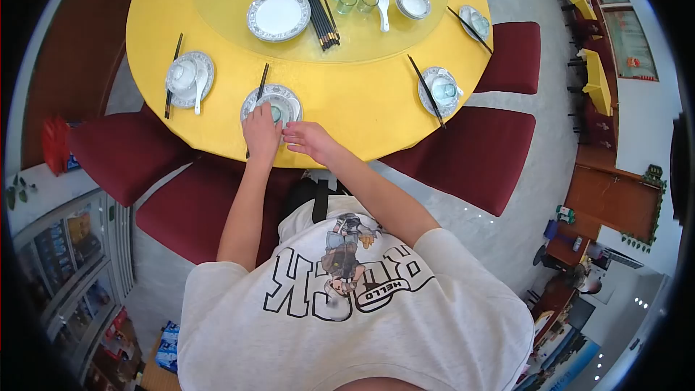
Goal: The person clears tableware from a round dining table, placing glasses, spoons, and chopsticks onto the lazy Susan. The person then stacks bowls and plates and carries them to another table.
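At the near edge of the round yellow table [347, 94], a patterned plate [288, 94] holds a bowl and a small glass [276, 113]. My left hand [261, 130] lies over the plate's near left part, its fingertips at the glass; whether it grips the glass is hard to tell. Just right of it, my right hand [306, 139] is held at the plate's near right edge with fingers apart and nothing in them. Black chopsticks [263, 80] lie left of the plate, partly hidden by my left hand and forearm.
Other settings are a left plate [207, 72], a right plate [433, 81] and a far right plate [474, 20]. The glass turntable [239, 29] bears stacked plates [279, 14], chopsticks [318, 14], several glasses [347, 3], a spoon [384, 13] and bowls [413, 3]. Red chairs [470, 152] surround the table.
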A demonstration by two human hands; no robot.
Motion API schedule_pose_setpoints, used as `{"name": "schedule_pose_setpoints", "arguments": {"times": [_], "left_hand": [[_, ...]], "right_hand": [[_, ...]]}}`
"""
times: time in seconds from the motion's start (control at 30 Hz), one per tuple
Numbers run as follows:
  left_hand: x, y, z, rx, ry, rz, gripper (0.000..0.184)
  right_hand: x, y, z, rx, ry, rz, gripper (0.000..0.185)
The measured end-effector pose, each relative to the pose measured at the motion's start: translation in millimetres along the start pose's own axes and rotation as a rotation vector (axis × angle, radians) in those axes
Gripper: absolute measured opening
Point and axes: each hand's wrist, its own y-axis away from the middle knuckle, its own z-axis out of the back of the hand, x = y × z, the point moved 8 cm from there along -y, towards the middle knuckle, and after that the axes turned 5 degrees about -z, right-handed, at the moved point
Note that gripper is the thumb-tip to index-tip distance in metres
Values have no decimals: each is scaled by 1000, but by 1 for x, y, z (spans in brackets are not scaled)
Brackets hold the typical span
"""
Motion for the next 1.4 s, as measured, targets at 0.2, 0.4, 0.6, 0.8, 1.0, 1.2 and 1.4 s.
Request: {"name": "schedule_pose_setpoints", "arguments": {"times": [0.2,0.4,0.6,0.8,1.0,1.2,1.4], "left_hand": [[-36,13,51,-251,173,-1,57],[-86,-7,19,-287,814,126,43],[-140,-58,-38,-108,963,168,49],[-172,-130,-68,-43,642,70,54],[-179,-193,-97,-130,833,180,60],[-187,-221,-116,-65,892,206,61],[-190,-234,-120,-81,857,186,63]], "right_hand": [[8,14,2,95,-134,-27,33],[60,34,52,150,-412,151,33],[143,31,135,-68,-11,431,34],[243,26,168,-370,559,806,48],[292,-3,181,-548,776,1070,51],[307,-19,197,-542,759,965,50],[315,-25,202,-556,740,993,56]]}}
